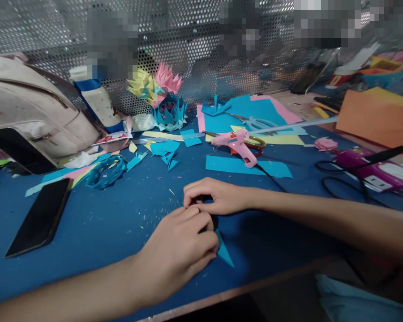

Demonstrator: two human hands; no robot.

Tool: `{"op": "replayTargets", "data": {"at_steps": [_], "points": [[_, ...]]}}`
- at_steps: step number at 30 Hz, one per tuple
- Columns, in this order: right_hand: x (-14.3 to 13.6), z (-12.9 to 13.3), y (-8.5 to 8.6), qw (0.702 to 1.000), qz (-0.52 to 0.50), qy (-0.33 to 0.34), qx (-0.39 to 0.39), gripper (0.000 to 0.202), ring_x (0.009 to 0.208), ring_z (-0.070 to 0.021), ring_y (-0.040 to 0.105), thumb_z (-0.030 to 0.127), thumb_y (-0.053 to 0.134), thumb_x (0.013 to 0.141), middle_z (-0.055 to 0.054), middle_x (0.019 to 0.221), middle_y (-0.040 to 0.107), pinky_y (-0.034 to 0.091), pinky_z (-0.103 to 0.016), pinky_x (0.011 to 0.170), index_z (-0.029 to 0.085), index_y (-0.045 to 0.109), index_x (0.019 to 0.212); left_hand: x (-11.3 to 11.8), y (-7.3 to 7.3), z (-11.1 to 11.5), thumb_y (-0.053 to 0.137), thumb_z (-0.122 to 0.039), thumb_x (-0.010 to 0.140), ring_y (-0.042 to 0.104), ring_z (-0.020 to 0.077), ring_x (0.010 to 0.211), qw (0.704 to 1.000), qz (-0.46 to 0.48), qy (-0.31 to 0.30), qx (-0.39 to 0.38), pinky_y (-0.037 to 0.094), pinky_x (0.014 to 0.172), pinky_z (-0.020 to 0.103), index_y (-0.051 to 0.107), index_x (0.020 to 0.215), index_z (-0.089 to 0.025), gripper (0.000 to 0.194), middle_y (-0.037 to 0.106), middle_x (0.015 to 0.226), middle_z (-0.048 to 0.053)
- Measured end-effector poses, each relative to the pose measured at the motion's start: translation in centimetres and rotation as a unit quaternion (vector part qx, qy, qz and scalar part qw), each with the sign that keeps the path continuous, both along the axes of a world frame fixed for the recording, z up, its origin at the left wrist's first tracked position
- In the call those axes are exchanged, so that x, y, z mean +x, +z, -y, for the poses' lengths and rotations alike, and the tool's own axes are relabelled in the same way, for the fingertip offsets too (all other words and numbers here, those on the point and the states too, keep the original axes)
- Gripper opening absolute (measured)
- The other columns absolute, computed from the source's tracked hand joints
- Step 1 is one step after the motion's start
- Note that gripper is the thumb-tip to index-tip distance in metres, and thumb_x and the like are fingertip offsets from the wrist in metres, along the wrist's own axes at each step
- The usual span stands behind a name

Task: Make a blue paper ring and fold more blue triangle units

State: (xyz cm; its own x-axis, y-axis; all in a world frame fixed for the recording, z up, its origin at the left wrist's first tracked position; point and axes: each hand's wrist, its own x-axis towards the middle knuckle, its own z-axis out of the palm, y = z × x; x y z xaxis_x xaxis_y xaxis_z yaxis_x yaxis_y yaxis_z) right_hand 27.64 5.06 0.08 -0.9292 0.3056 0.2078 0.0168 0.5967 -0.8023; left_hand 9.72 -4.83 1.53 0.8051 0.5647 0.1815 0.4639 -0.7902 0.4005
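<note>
Head: blue paper (223,252) diagonal, tip lower right

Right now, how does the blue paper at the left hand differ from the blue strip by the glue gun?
The blue paper shows a sharp tip; the blue strip has a blunt left end. The left hand partly hides the paper; the pink glue gun partly covers the strip. Both are blue.

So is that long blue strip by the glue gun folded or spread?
Spread: the blue strip lies flat on the table, partly under the glue gun.
</note>
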Motion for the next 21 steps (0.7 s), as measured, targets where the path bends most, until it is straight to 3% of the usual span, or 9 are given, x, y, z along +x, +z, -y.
{"op": "replayTargets", "data": {"at_steps": [5,8,10,17,21], "points": [[0.1,0.1,0.0,1.000,-0.024,-0.011,0.015,0.011,0.071,-0.0096,0.049,0.011,0.050,0.090,-0.001,0.080,0.056,0.039,-0.021,0.065,0.012,0.061,0.089,-1.8,2.0,-1.5,0.049,-0.022,0.104,0.053,0.0163,0.084,0.999,-0.025,-0.039,-0.023,0.037,0.076,0.030,0.060,0.092,-0.021,0.017,0.060,0.091,0.000],[0.0,0.2,0.0,0.999,-0.035,-0.002,0.003,0.010,0.070,-0.0094,0.051,0.018,0.054,0.093,-0.001,0.081,0.056,0.040,-0.021,0.066,0.012,0.062,0.089,-3.6,3.3,-2.7,0.051,-0.016,0.102,0.054,0.0151,0.089,0.990,-0.064,-0.092,-0.090,0.037,0.079,0.026,0.059,0.092,-0.021,0.014,0.061,0.092,-0.002],[0.0,0.4,-0.1,0.999,-0.042,0.008,-0.001,0.013,0.073,-0.0098,0.053,0.023,0.058,0.094,-0.002,0.082,0.058,0.042,-0.021,0.067,0.012,0.063,0.090,-4.6,3.6,-3.2,0.048,-0.017,0.103,0.053,0.0155,0.089,0.989,-0.073,-0.085,-0.092,0.036,0.079,0.026,0.058,0.094,-0.021,0.015,0.059,0.093,-0.001],[-0.2,0.7,-0.5,0.996,-0.015,-0.018,0.087,0.010,0.084,-0.0134,0.058,0.024,0.065,0.093,-0.003,0.086,0.062,0.043,-0.023,0.074,0.016,0.066,0.099,-5.8,2.2,-3.4,0.036,-0.022,0.107,0.052,0.0178,0.085,0.994,-0.084,-0.061,-0.037,0.037,0.074,0.028,0.061,0.096,-0.019,0.027,0.059,0.095,0.003],[-0.2,0.6,-0.6,0.994,0.001,-0.017,0.112,0.012,0.086,-0.0138,0.057,0.024,0.068,0.091,-0.002,0.086,0.062,0.043,-0.023,0.074,0.017,0.066,0.100,-5.8,1.5,-3.5,0.042,-0.018,0.105,0.054,0.0170,0.089,0.997,-0.044,-0.041,-0.053,0.037,0.076,0.028,0.061,0.094,-0.019,0.022,0.060,0.095,0.002]]}}
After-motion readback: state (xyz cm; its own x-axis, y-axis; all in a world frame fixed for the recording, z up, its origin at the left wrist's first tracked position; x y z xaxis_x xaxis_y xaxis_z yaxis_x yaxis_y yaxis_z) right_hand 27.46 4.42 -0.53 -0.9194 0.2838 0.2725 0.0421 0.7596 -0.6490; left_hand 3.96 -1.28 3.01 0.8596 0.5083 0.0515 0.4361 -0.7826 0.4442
